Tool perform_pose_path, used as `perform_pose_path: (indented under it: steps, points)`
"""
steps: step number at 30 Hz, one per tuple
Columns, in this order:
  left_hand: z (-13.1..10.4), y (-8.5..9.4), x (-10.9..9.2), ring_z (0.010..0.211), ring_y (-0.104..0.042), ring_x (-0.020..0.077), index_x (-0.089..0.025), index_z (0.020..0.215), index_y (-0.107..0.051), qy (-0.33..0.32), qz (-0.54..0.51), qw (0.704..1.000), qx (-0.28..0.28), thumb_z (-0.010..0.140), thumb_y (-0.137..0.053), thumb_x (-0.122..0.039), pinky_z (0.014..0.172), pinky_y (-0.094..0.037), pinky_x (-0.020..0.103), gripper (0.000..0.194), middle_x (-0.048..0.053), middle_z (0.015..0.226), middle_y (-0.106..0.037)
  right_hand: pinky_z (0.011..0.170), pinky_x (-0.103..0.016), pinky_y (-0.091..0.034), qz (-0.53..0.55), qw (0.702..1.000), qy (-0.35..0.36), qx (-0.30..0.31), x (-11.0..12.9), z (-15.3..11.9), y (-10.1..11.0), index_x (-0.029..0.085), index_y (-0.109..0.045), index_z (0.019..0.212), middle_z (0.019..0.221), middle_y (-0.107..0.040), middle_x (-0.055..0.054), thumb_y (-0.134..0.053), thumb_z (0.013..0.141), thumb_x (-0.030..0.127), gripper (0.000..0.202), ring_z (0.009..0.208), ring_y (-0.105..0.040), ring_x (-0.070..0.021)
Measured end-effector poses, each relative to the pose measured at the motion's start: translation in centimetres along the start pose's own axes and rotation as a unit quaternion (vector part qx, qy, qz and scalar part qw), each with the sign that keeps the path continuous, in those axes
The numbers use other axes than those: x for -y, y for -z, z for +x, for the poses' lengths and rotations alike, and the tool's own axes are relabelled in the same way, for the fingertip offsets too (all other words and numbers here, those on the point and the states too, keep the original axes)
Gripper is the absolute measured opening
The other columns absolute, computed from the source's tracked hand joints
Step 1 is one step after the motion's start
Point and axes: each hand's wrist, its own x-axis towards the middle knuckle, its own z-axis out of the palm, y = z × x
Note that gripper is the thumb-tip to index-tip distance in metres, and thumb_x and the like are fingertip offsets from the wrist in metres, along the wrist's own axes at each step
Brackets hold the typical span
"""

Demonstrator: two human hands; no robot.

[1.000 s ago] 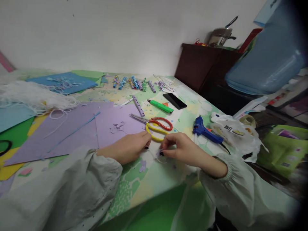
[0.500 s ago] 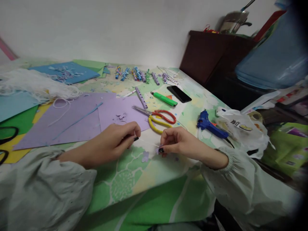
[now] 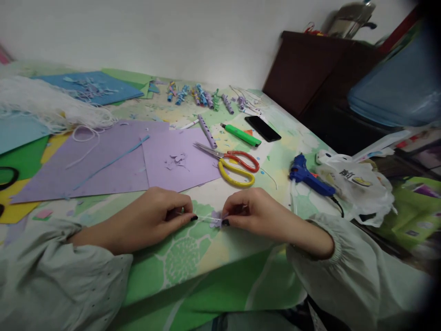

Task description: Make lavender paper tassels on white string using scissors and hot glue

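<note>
Low over the near part of the patterned tablecloth, a thin white string runs between both hands. My left hand pinches its left end between thumb and fingers. My right hand closes on the string's right end. A small purple paper piece shows at my right fingertips; whether it is held or lies on the cloth behind them I cannot tell. Just beyond my right hand lie scissors with one red and one yellow handle. Purple paper sheets spread beyond my left hand.
A green cutter, a black phone and a dotted purple tube lie mid-table. Several curled paper rolls line the back. White string is heaped at left, a blue glue gun and plastic bag at right.
The view has shifted, with table items appearing a little higher and mostly farther right. My hands have come slightly closer together, and the white string between them shows more clearly.
</note>
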Motion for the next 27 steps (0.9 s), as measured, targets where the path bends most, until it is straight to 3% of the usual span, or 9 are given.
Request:
perform_pose_path:
  steps: [7, 14, 18, 27]
  points:
    - [-0.4, -0.3, -0.6, 0.059, -0.051, 0.0139, -0.019, 0.073, -0.054, -0.008, 0.087, 0.996, 0.006, 0.087, -0.050, -0.026, 0.053, -0.035, 0.026, 0.016, 0.000, 0.070, -0.056, 0.057, -0.019, -0.041, -0.020, 1.000, 0.004, -0.023, 0.0, -0.5, -0.1, 0.014, -0.074, 0.082, 0.067, -0.067, 0.000, -0.062, 0.075, 0.004, 0.017, 0.059, -0.056, -0.0080]
    - [-0.6, -0.9, -1.1, 0.074, -0.058, 0.0176, -0.018, 0.097, -0.057, -0.035, 0.118, 0.991, -0.042, 0.090, -0.048, -0.028, 0.064, -0.045, 0.032, 0.015, 0.008, 0.106, -0.056, 0.062, -0.021, -0.043, -0.041, 0.997, 0.029, -0.051, 0.1, -0.9, 0.0, 0.015, -0.074, 0.081, 0.073, -0.066, -0.001, -0.062, 0.074, 0.003, 0.018, 0.064, -0.058, -0.0101]
    - [0.2, -1.6, -1.2, 0.085, -0.059, 0.0205, -0.018, 0.104, -0.057, -0.050, 0.085, 0.994, -0.038, 0.093, -0.044, -0.023, 0.069, -0.046, 0.032, 0.018, 0.008, 0.101, -0.058, 0.065, -0.023, -0.046, -0.024, 0.998, 0.010, -0.058, -0.3, -1.3, 0.0, 0.015, -0.072, 0.082, 0.078, -0.069, -0.003, -0.060, 0.075, 0.004, 0.018, 0.068, -0.060, -0.0127]
    - [0.6, -2.7, -1.0, 0.077, -0.058, 0.0168, -0.017, 0.095, -0.061, -0.096, 0.047, 0.993, -0.040, 0.096, -0.038, -0.019, 0.067, -0.045, 0.028, 0.023, 0.005, 0.088, -0.060, 0.070, -0.026, -0.049, 0.024, 0.996, 0.009, -0.083, -1.2, -1.6, -0.2, 0.015, -0.071, 0.085, 0.084, -0.071, -0.004, -0.058, 0.077, 0.007, 0.018, 0.075, -0.064, -0.0151]
